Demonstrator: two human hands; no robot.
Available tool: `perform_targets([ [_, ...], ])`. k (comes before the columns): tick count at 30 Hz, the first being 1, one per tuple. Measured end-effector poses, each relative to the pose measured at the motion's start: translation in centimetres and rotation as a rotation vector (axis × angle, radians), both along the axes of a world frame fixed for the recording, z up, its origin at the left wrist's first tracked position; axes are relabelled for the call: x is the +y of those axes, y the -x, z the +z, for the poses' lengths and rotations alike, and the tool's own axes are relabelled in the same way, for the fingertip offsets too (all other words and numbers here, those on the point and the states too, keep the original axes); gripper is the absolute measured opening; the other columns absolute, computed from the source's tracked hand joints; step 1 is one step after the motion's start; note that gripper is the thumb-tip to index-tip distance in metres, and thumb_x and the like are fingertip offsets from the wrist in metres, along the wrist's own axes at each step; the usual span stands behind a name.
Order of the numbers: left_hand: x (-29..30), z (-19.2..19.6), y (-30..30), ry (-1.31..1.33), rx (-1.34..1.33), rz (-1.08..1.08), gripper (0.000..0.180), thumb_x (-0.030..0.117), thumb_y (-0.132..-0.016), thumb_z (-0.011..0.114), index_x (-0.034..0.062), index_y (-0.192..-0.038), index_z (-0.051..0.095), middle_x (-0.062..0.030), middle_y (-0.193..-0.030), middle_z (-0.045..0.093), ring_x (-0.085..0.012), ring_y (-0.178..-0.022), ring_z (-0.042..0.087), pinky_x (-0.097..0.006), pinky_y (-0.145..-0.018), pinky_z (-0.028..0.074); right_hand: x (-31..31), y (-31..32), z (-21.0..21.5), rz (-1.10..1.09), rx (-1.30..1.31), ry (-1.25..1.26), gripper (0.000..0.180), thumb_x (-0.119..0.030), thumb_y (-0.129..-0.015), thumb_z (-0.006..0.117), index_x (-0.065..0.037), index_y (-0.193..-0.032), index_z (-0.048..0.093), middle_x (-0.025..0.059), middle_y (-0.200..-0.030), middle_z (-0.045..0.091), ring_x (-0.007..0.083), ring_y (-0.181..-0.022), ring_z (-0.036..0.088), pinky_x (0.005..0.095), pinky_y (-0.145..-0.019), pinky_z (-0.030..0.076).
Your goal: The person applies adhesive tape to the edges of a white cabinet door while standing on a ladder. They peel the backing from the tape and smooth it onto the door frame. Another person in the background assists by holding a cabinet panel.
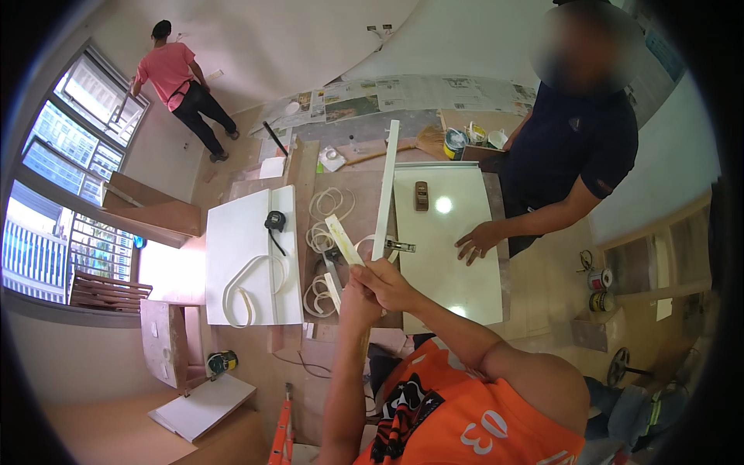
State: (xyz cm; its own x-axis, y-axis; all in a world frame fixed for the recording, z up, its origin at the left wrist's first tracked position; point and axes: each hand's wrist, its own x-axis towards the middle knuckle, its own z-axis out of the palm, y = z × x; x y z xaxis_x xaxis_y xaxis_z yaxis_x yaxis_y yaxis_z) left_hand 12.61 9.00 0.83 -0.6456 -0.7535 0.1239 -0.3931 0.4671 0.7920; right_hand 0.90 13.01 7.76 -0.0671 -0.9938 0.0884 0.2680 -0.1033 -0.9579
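Observation:
My left hand (359,301) and my right hand (384,284) are close together in front of me, both closed around a narrow pale strip (342,237) with yellowish smears. Its upper end sticks out above my fingers, pointing away; the gripped part is hidden. Just beyond my hands a long white narrow board (386,194) lies lengthwise. Beside my right hand is a metal hinge (401,246). Loose coils of white edging strip (319,237) lie left of my hands. To the right, a co-worker's hand (480,241) rests on a glossy white panel (446,287).
A second white panel (232,256) at left bears a black tape measure (275,221) and a looped strip. On the right panel sits a small brown tool (421,196). Paint cans (456,142) and a broom (432,140) are beyond. Another person (170,77) stands near the windows. An orange ladder (282,430) is near me.

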Motion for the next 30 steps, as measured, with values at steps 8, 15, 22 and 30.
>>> perform_targets([
  [8, 0.7, 2.0, -0.7, -0.164, -0.114, 0.026, 0.042, 0.009, -0.081, 0.064, -0.0003, -0.12, 0.054, -0.0288, -0.098, 0.069, -0.0473, -0.093, 0.066, -0.052, -0.079, 0.054, -1.0, 1.1, -0.3, 0.051, 0.031, 0.006, 0.054, -0.044, -0.108, 0.046, -0.006, -0.07, 0.049, -0.0042, -0.062, 0.042, 0.007, -0.058, 0.038, 0.0256, -0.053, 0.033],
  [15, -0.1, 3.0, -1.1, -0.221, -0.266, 0.029, 0.049, 0.014, -0.081, 0.063, -0.0029, -0.126, 0.056, -0.0315, -0.099, 0.067, -0.051, -0.094, 0.064, -0.056, -0.083, 0.051, -2.6, 1.1, -2.2, -0.096, -0.128, -0.099, 0.045, -0.042, -0.105, 0.053, -0.005, -0.079, 0.056, 0.001, -0.068, 0.054, 0.0082, -0.056, 0.045, 0.0252, -0.051, 0.034],
  [22, -0.5, 4.1, -0.6, -0.258, -0.303, 0.082, 0.078, 0.017, -0.08, 0.069, 0.0118, -0.151, 0.038, -0.0288, -0.097, 0.069, -0.0492, -0.088, 0.066, -0.055, -0.08, 0.053, -4.9, 1.9, -0.5, -0.225, -0.437, 0.133, 0.045, -0.031, -0.108, 0.05, -0.005, -0.071, 0.05, -0.0008, -0.059, 0.04, 0.0078, -0.049, 0.028, 0.0271, -0.048, 0.026],
  [30, -0.7, 6.0, -0.3, -0.332, -0.355, 0.064, 0.079, 0.012, -0.077, 0.068, 0.0083, -0.15, 0.04, -0.0269, -0.101, 0.069, -0.0463, -0.09, 0.067, -0.053, -0.083, 0.054, -6.8, 3.8, 1.3, -0.259, -0.411, 0.116, 0.039, -0.022, -0.106, 0.05, -0.005, -0.071, 0.048, -0.0006, -0.058, 0.038, 0.0093, -0.047, 0.025, 0.0285, -0.048, 0.026],
])
